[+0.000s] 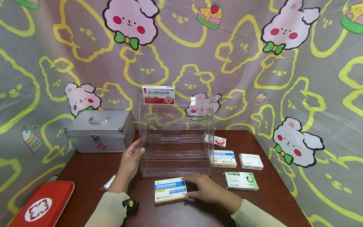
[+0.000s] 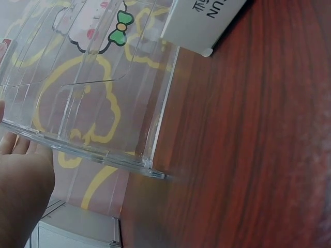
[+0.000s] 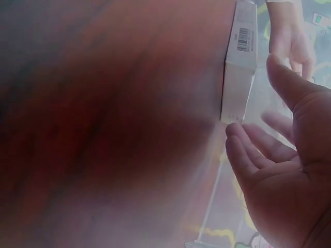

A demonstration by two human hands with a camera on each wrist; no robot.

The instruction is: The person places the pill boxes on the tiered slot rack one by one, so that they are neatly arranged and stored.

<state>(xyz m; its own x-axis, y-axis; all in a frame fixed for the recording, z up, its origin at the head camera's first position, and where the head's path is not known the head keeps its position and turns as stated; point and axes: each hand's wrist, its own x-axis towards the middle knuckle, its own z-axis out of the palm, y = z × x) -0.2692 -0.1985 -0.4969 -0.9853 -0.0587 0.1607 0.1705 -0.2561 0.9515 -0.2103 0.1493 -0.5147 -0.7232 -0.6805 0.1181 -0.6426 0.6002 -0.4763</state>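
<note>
A clear tiered display rack stands on the table. At its left side panel is my left hand, thumb in front and fingers behind, gripping the edge; the left wrist view shows the panel between them. Flat before the rack lies a blue-and-white medicine box. My right hand is at that box's right end, fingertips by the far corner and thumb by the near one. In the right wrist view its fingers are spread loosely beside the box. A red-and-white medicine box occupies the rack's top tier, left.
Right of the rack lie a second blue-and-white box, a white box, a green-and-white box and a partly hidden box. A silver case stands back left, a red first-aid pouch front left. Patterned cloth surrounds the table.
</note>
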